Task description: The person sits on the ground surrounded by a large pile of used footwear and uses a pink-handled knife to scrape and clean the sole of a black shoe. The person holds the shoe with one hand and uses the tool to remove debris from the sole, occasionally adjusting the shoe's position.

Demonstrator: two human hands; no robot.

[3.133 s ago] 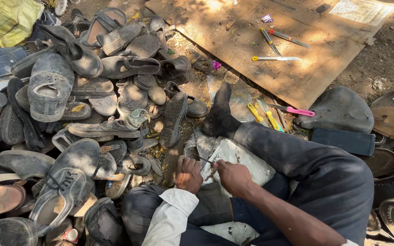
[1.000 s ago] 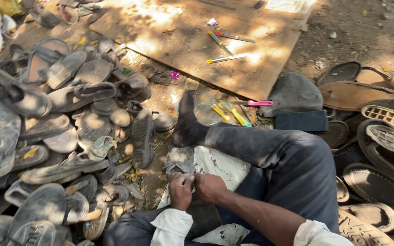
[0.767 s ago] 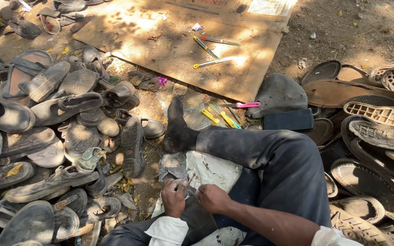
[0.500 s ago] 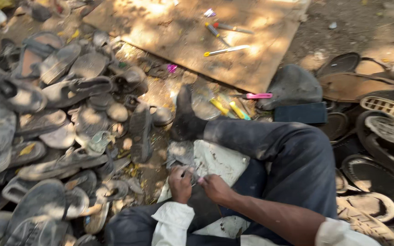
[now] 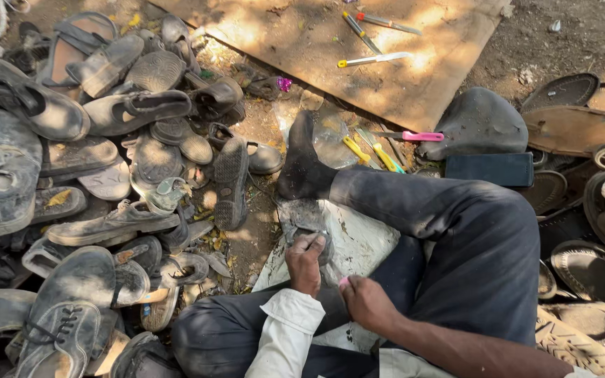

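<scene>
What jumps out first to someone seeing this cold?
The heap of worn shoes and sandals filling the left half of the ground. Then, bottom centre, the left hand pressing on a dark sole piece over a white sheet, the right hand beside it. Tools lie on the board up top.

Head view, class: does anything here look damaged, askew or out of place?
The pile of shoes at left lies jumbled: worn, dusty, several sole-up, none paired. The left hand presses a scuffed grey sole piece on white sheeting; the right hand is beside it. Tools lie scattered on the cardboard.
</scene>
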